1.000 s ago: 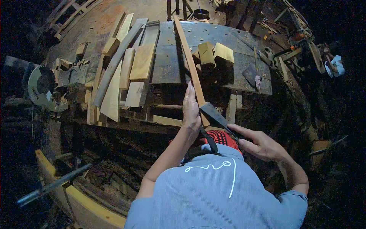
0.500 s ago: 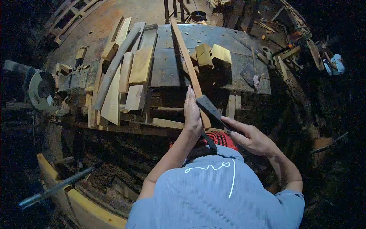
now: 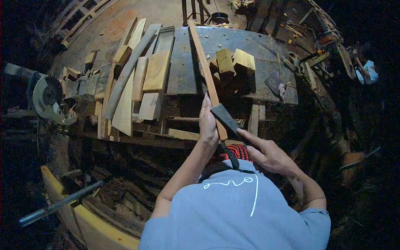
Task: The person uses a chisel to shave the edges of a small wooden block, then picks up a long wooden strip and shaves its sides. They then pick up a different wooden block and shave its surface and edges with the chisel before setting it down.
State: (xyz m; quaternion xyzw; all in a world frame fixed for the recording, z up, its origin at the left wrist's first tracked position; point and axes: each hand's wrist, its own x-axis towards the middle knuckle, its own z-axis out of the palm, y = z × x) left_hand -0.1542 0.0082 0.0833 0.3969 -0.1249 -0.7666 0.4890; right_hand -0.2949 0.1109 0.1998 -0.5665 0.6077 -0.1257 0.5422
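A long, narrow wooden strip (image 3: 204,66) runs from the far side of the workbench toward my body, its near end close to my waist. My left hand (image 3: 208,125) is wrapped against the strip's left side near that end, fingers pointing up along it. A dark flat file (image 3: 225,118) lies slantwise across the strip, just right of my left hand. The lower end of the file is in my right hand (image 3: 268,153), with the index finger stretched along it and the thumb beneath. Its handle is hidden by my hand.
On the workbench (image 3: 183,75), several boards (image 3: 156,77) lie at the left and short wood blocks (image 3: 225,61) sit right of the strip. A circular saw blade (image 3: 46,98) stands at far left. A metal bar (image 3: 62,204) juts out at lower left.
My right hand and the file have shifted slightly left across the strip. My left hand keeps its hold on the strip, and the view has moved a little.
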